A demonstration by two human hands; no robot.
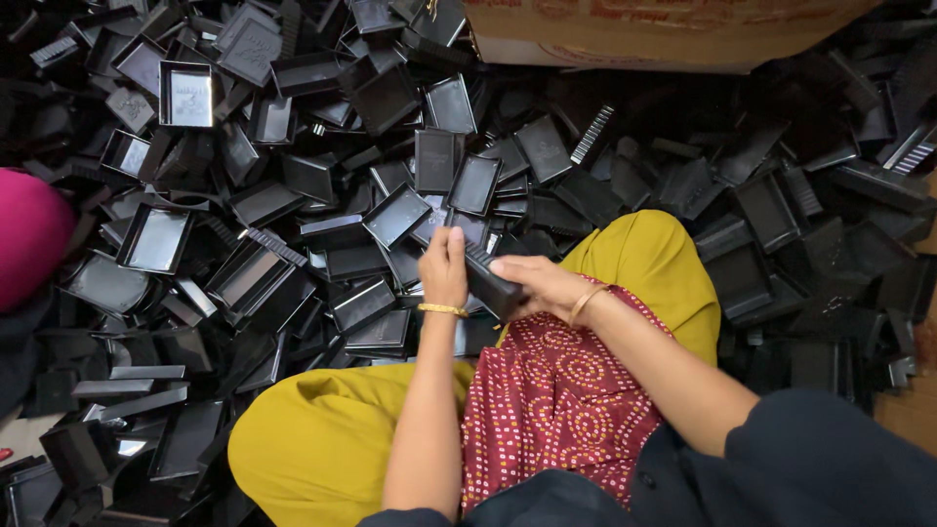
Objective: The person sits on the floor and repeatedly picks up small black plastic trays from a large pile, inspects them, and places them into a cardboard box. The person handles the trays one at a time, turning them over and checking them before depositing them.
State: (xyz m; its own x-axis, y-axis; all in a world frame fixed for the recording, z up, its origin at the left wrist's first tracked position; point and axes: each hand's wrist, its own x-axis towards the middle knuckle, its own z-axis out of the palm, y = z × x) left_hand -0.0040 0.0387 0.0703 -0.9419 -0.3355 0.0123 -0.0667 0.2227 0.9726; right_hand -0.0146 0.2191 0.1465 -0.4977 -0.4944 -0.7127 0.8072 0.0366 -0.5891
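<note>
Head view, person seated cross-legged on the floor, yellow trousers (322, 439) and red dotted cloth (556, 400) over the lap. Left hand (444, 268) held upright, fingers closed in a pinch on the upper left end of a small black rectangular plastic tray part (488, 281); gold bangle (442, 309) on that wrist. Right hand (542, 283) lies over the right side of the same part, fingers curled onto it, thumb side toward the left hand; thin bangle (589, 301) at that wrist. Both hands' grip is pressed onto the part, not spread. The part sits between the two hands, tilted, just above the knees and in front of the lap, ribbed edge showing on top. All around lies a big heap of similar black plastic trays (293, 195), loose, overlapping, some face up and shiny, some flipped, covering the floor on the left, front and right. Brown cardboard box (664, 34) at top edge, resting at the far side of the heap. Pink rounded cloth shape (29, 234) at left edge, touching the heap; can't tell what it is.
</note>
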